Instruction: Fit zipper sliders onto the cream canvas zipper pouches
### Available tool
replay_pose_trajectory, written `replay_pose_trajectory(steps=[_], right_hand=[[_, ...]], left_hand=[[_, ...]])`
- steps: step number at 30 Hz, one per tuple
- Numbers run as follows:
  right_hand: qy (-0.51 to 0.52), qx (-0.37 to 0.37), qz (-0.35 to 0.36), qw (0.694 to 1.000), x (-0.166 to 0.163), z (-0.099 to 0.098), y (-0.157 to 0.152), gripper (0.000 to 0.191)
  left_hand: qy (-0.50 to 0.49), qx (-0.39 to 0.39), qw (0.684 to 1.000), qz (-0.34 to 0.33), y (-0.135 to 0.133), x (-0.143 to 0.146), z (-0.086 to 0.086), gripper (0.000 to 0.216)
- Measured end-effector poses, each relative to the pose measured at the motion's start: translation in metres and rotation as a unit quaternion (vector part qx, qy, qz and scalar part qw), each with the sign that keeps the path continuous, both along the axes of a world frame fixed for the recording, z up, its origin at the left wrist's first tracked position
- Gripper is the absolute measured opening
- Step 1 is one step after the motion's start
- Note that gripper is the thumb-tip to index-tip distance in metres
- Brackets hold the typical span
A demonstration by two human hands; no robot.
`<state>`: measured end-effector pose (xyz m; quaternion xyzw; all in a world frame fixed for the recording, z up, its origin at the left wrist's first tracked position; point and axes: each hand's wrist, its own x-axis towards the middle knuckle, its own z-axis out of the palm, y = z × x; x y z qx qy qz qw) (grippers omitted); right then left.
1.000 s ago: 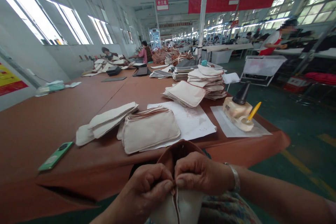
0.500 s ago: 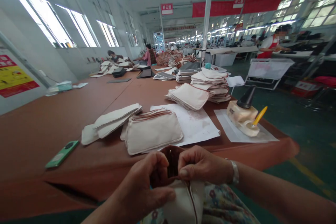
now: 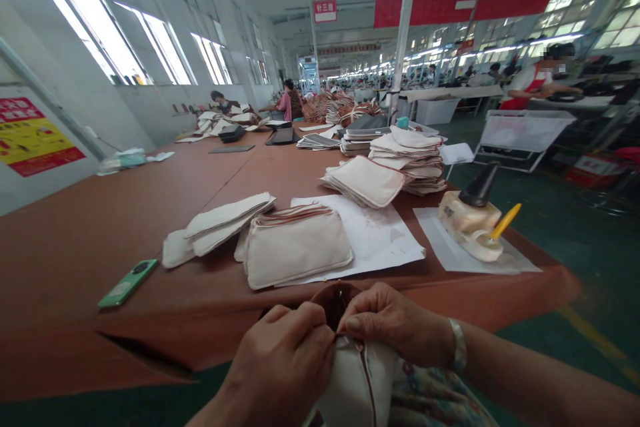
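Note:
Low in the view, both my hands pinch a cream canvas pouch (image 3: 357, 380) with a brown lining and a brown zip seam, held over my lap below the table edge. My left hand (image 3: 285, 360) grips its left side, fingers curled closed. My right hand (image 3: 395, 327), with a silver bracelet on the wrist, pinches the brown opening at the top. Just beyond them on the brown table (image 3: 100, 213) lies a stack of similar cream pouches (image 3: 297, 247) on white paper (image 3: 370, 233).
A green phone (image 3: 127, 283) lies at the left. Flat cream pieces (image 3: 220, 220) sit beside the stack. A glue pot with a yellow-handled brush (image 3: 475, 223) stands on paper at the right. More pouch stacks (image 3: 400, 163) lie farther back. Other people work in the distance.
My fingers have shifted along the pouch's brown opening, spreading it and closing in again. The pouch sits a little lower and the view has drifted slightly left.

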<state>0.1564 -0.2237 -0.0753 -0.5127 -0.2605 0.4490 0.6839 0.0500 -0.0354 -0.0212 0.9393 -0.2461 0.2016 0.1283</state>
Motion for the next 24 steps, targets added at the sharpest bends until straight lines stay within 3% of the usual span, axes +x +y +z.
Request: replay_pose_trajectory(steps=[5,11,16,21,24], right_hand=[[0.03,0.003,-0.006,1.0,-0.006,0.001,0.004,0.039],[0.004,-0.018,0.006,1.0,-0.004,0.004,0.002,0.039],[-0.121,-0.056,0.037,0.99,-0.001,0.008,-0.001,0.029],[-0.325,-0.126,0.03,0.937,-0.002,0.011,0.0,0.013],[-0.354,-0.124,0.038,0.926,-0.001,0.012,-0.001,0.012]], left_hand=[[-0.049,0.067,0.996,0.024,-0.008,-0.002,-0.014,0.021],[-0.045,0.085,0.995,0.008,-0.013,0.001,-0.019,0.024],[0.039,0.017,0.999,0.009,-0.005,-0.002,-0.024,0.02],[0.102,-0.045,0.994,0.018,-0.003,-0.001,-0.023,0.02],[0.134,-0.123,0.983,0.012,-0.003,0.002,-0.02,0.022]])
